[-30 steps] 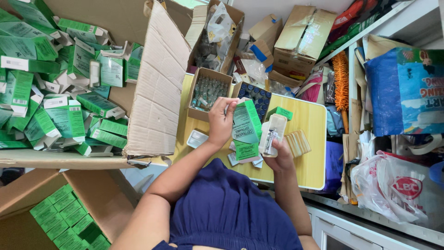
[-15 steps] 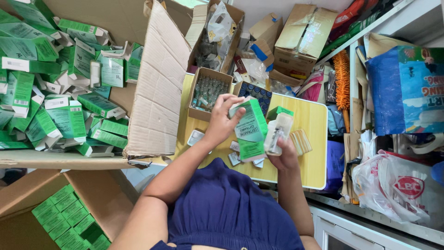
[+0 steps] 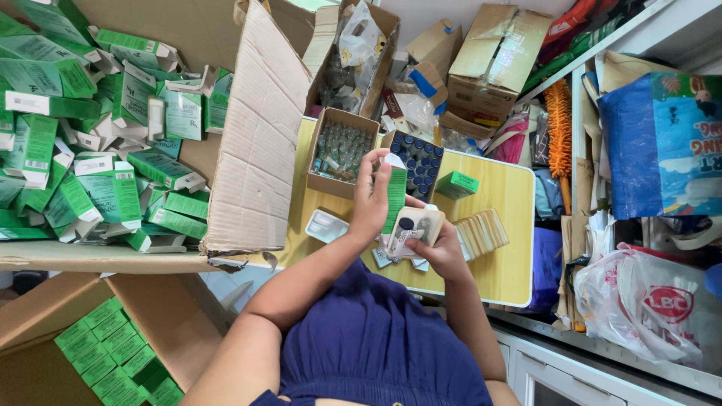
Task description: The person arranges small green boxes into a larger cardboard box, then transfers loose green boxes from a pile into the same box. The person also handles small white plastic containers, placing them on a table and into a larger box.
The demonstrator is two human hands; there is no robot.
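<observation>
The green carton (image 3: 394, 197) stands upright above the middle of the yellow counter (image 3: 505, 265), its long axis pointing from the person toward the far edge, its open white flap at the far end. The left hand (image 3: 370, 201) grasps it around its side. Just beside it, the right hand (image 3: 444, 252) is closed around a white tray (image 3: 415, 228) that holds a small vial with a dark cap; the tray lies tilted, its long axis slanting toward the carton's near end.

By the look of things, the packing is partly done: the tray and vial are not yet inside the carton, and its flap is not closed.

On the counter, a spare white tray (image 3: 326, 225) lies near the left edge, and a stack of folded leaflets (image 3: 481, 231) near the right hand. At the far edge stand a cardboard box of clear vials (image 3: 342, 150), a box of dark-capped vials (image 3: 418, 159) and a small green box (image 3: 456, 184). Left of the counter, a large cardboard box (image 3: 259, 162) brims with loose green cartons (image 3: 113, 180); a lower box (image 3: 45, 316) holds them in neat rows.
</observation>
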